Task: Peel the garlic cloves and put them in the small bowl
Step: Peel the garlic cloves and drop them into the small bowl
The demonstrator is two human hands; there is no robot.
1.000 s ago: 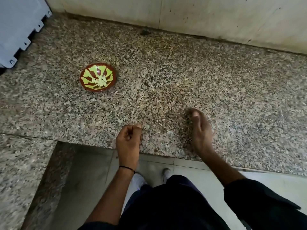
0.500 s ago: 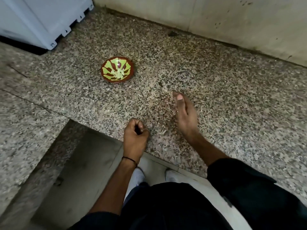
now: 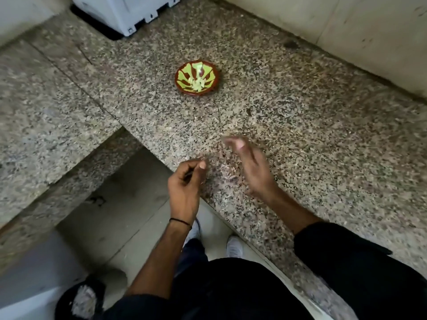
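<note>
The small bowl (image 3: 177, 77), red-brown with a green pattern, stands on the speckled granite counter (image 3: 300, 135). Several pale peeled garlic cloves (image 3: 197, 84) lie in its middle. My left hand (image 3: 184, 183) hovers at the counter's front edge, well short of the bowl, with its fingers curled against the thumb and nothing visible inside. My right hand (image 3: 251, 167) is beside it over the counter, blurred, its fingers stretched forward and holding nothing. A few pale flecks, possibly garlic skin (image 3: 227, 179), lie between the hands.
A white appliance (image 3: 129, 10) stands at the back left of the counter. A tiled wall (image 3: 346, 31) runs along the back. The counter turns an inner corner at the left, with floor (image 3: 115, 215) and my shoes (image 3: 234, 247) below.
The view has swung left, so the bowl now appears nearer the centre. My right hand has moved and blurred with its fingers stretched; my left hand stays curled at the counter edge.
</note>
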